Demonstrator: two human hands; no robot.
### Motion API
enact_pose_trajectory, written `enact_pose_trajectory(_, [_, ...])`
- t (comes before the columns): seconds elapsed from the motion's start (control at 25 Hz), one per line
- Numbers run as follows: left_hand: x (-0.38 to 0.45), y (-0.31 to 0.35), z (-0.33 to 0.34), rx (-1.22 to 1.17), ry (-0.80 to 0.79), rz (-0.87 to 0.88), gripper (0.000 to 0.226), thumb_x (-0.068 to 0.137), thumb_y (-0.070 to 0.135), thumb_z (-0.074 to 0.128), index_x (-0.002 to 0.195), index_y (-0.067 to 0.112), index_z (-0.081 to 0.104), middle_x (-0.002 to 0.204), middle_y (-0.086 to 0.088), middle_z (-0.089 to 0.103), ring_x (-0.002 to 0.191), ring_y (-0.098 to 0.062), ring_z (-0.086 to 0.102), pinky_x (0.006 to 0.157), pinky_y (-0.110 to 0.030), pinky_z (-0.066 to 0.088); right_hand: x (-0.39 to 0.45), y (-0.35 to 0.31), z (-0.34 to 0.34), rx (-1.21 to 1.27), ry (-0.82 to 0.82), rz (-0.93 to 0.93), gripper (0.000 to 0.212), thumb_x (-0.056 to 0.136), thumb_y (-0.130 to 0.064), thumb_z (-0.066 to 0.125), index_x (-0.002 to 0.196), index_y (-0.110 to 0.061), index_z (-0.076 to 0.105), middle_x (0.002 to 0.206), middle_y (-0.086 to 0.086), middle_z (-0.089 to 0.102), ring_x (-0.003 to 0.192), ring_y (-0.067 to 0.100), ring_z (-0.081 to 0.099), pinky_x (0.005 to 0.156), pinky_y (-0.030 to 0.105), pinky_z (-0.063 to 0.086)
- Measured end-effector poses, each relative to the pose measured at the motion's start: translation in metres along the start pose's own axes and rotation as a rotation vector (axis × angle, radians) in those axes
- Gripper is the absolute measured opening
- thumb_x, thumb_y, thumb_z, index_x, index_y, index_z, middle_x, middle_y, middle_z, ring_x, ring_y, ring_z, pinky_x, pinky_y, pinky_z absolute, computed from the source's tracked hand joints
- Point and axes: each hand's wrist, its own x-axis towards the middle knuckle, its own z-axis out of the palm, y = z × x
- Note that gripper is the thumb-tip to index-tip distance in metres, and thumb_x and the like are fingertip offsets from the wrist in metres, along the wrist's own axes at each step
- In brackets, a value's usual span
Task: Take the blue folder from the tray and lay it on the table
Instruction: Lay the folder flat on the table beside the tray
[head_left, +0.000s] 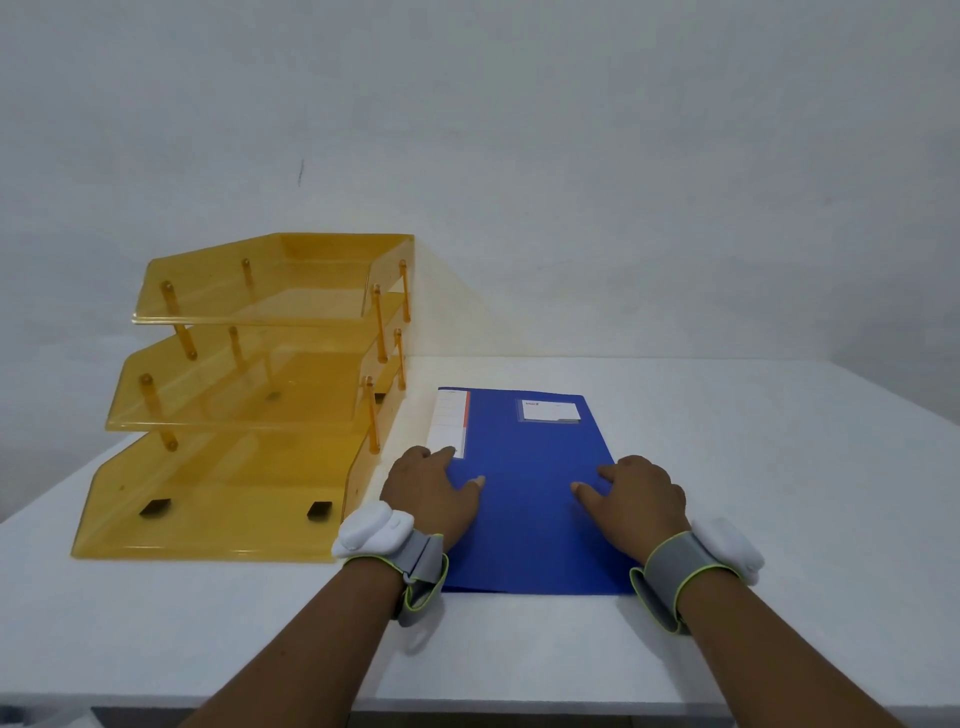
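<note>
a white table (753, 467) stands against a plain pale wall (571, 156) bearing one small dark mark (301, 172).

White table (779, 467); yellow three-tier tray (234, 499) at left; blue folder (524, 519) flat beside it.

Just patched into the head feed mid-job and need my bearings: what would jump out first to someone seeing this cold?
The blue folder lies flat on the white table, front and centre. The left hand and right hand rest on its side edges, each wrist wearing a grey strap with a white device. To its left stands an amber three-tier tray, all tiers looking empty.
</note>
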Motion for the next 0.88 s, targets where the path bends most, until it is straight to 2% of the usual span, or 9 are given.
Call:
enact_pose_trajectory(0.12, [-0.008, 0.008, -0.004, 0.068, -0.081, 0.059, 0.061, 0.086, 0.049, 0.052, 0.138, 0.018, 0.045, 0.145, -0.005, 0.044, 0.134, -0.023, 0.041, 0.108, -0.032, 0.035, -0.008, -0.009, -0.003, 0.016, -0.016, -0.059, 0.056, 0.090, -0.051, 0.046, 0.137, -0.021, 0.047, 0.149, 0.005, 0.040, 0.138, 0.023, 0.035, 0.112, 0.039, 0.030])
enact_pose_trajectory(0.28, [-0.024, 0.010, 0.002, 0.280, -0.122, 0.099, 0.064, 0.084, 0.061, 0.045, 0.134, 0.021, 0.048, 0.144, -0.005, 0.045, 0.134, -0.024, 0.041, 0.108, -0.034, 0.035, -0.025, -0.018, 0.003, -0.051, -0.085, -0.143, 0.056, 0.091, -0.052, 0.041, 0.140, -0.025, 0.042, 0.154, 0.006, 0.033, 0.144, 0.023, 0.026, 0.117, 0.041, 0.021])
enact_pose_trajectory(0.4, [-0.033, 0.005, 0.011, 0.361, -0.150, 0.112, 0.073, 0.081, 0.068, 0.038, 0.141, 0.026, 0.038, 0.155, -0.007, 0.030, 0.145, -0.026, 0.022, 0.118, -0.038, 0.021, -0.038, -0.022, 0.015, -0.080, -0.164, -0.138, 0.058, 0.091, -0.056, 0.037, 0.142, -0.029, 0.038, 0.157, 0.007, 0.026, 0.146, 0.025, 0.018, 0.119, 0.046, 0.013])
enact_pose_trajectory(0.56, [-0.041, -0.006, 0.023, 0.397, -0.246, 0.142, 0.077, 0.082, 0.069, 0.032, 0.146, 0.025, 0.028, 0.160, -0.011, 0.012, 0.149, -0.028, 0.005, 0.122, -0.042, 0.005, -0.051, -0.021, 0.033, -0.064, -0.192, -0.119, 0.058, 0.093, -0.056, 0.031, 0.145, -0.032, 0.031, 0.160, 0.005, 0.014, 0.148, 0.025, 0.007, 0.120, 0.049, 0.003])
enact_pose_trajectory(0.88, [-0.027, -0.007, 0.027, 0.453, -0.297, 0.119, 0.080, 0.080, 0.073, 0.032, 0.147, 0.030, 0.026, 0.161, -0.010, 0.009, 0.149, -0.027, 0.004, 0.121, -0.042, 0.002, -0.041, -0.022, 0.030, -0.080, -0.253, -0.127, 0.058, 0.092, -0.050, 0.032, 0.147, -0.032, 0.027, 0.161, 0.006, 0.011, 0.149, 0.027, 0.005, 0.120, 0.051, 0.003])
